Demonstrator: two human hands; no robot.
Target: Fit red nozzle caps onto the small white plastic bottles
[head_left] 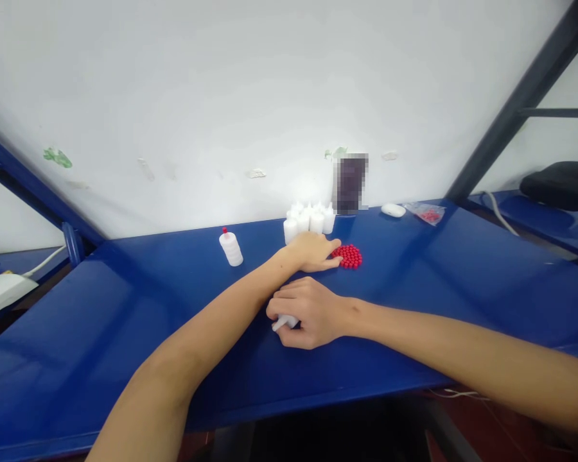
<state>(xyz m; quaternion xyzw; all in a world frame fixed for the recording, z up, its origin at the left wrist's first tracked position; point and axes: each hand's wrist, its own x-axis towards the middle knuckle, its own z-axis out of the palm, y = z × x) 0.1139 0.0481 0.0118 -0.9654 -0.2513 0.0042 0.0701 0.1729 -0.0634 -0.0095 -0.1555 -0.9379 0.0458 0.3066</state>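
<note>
My left hand reaches across to a cluster of small red caps on the blue table; its fingertips are pinched together at the edge of the caps. My right hand is nearer to me, wrapped round a small white bottle whose tip pokes out to the left. A group of several white bottles stands just behind my left hand. One white bottle with a red cap stands alone further left.
A blurred dark object leans on the white wall. A white case and a plastic bag of red caps lie at the back right. A dark frame post rises at right. A white power strip lies at left.
</note>
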